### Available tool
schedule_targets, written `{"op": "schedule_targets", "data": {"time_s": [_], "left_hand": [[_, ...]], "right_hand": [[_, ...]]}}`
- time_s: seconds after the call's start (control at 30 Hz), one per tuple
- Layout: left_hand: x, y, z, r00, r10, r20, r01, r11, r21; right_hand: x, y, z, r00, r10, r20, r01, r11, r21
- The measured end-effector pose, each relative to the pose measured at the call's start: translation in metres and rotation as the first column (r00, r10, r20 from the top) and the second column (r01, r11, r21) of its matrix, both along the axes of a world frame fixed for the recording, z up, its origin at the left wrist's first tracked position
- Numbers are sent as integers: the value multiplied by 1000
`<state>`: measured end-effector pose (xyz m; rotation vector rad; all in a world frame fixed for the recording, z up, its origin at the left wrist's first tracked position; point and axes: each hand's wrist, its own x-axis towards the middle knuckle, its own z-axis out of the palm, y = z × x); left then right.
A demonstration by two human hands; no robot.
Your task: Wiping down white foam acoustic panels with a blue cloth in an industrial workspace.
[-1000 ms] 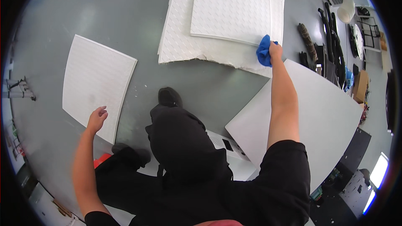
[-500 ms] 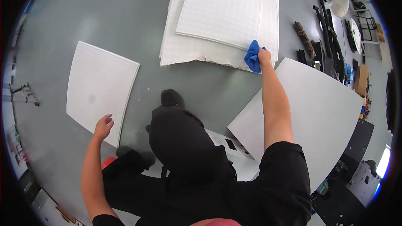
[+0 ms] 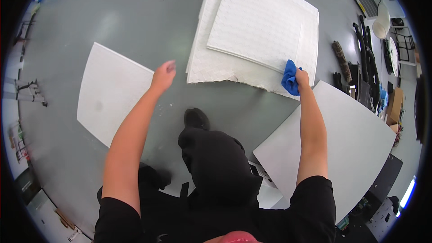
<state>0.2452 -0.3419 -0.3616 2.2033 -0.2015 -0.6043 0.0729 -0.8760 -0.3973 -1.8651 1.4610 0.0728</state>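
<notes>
My right hand (image 3: 302, 78) grips a crumpled blue cloth (image 3: 290, 76) at the front-right corner of a stack of white, diamond-patterned panels (image 3: 258, 24); the stack's lowest front edge is ragged. My left hand (image 3: 164, 74) is raised between that stack and a separate white panel (image 3: 103, 90) on the floor at left, its fingers blurred and partly curled. A large, smooth white board (image 3: 346, 139) lies to the right, under my right forearm, over a white appliance-like item that is partly hidden.
Grey floor (image 3: 135, 18) surrounds the panels. Along the right are black tubes (image 3: 366, 58), a white cylinder (image 3: 381, 22), a cardboard box (image 3: 395, 105) and dark metal parts (image 3: 389, 175). A metal stand (image 3: 31, 92) is at far left. My black shoe (image 3: 195, 119) is below the stack.
My left hand has moved up and rightward, away from the left panel toward the stack. My right hand, still on the cloth, sits lower in the picture, as the whole view has shifted.
</notes>
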Motion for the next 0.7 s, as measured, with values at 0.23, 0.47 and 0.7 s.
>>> {"op": "schedule_targets", "data": {"time_s": [0.23, 0.47, 0.7], "left_hand": [[29, -126, -20, 996, -71, -48, 69, 997, -44], [16, -157, -31, 988, -11, 155, -3, 996, 85], [18, -173, -15, 911, 396, -114, -410, 896, -169]], "right_hand": [[-7, -2, -1, 998, 50, 32, -49, 998, -37], [-2, 16, 9, 989, -68, 128, 71, 997, -17], [-9, -7, 3, 961, -161, 224, 123, 977, 174]]}}
